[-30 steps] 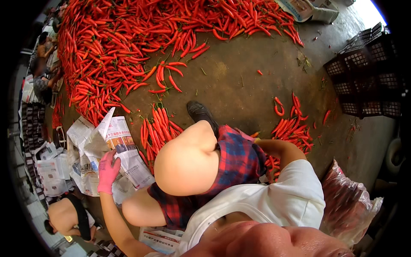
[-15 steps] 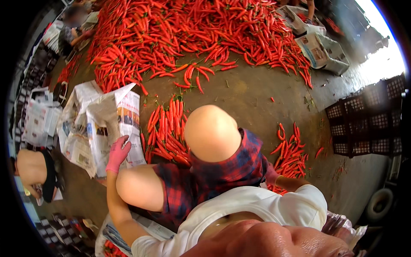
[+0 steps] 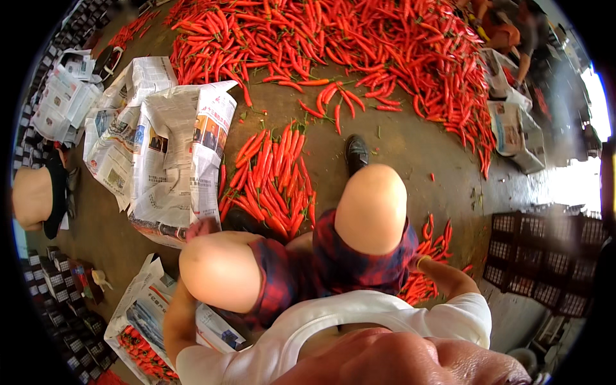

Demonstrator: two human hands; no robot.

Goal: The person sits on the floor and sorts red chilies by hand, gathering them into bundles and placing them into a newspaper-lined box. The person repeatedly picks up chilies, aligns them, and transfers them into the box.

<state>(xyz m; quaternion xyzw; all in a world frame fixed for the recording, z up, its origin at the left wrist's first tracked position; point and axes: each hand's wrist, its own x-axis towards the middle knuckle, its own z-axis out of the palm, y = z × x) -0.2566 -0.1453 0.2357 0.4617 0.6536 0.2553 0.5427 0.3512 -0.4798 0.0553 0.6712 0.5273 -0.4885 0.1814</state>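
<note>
My left hand, in a pink glove, is blurred at the lower edge of a newspaper-wrapped bundle, partly behind my left knee; its grip is unclear. My right hand is mostly hidden beside my right thigh, near loose red chillies. A bunch of chillies, lying roughly side by side, sits between the bundle and my right knee.
A large chilli heap spans the far side. Dark plastic crates stand at right. Newspaper packets flank the heap. A shirtless co-worker is at left, others top right. A paper-lined chilli container is behind my left arm.
My left hand has moved down from the newspaper's face to behind my knee. The bundle stands higher in view. My knees have spread apart, and the head view has shifted, showing co-workers at top right.
</note>
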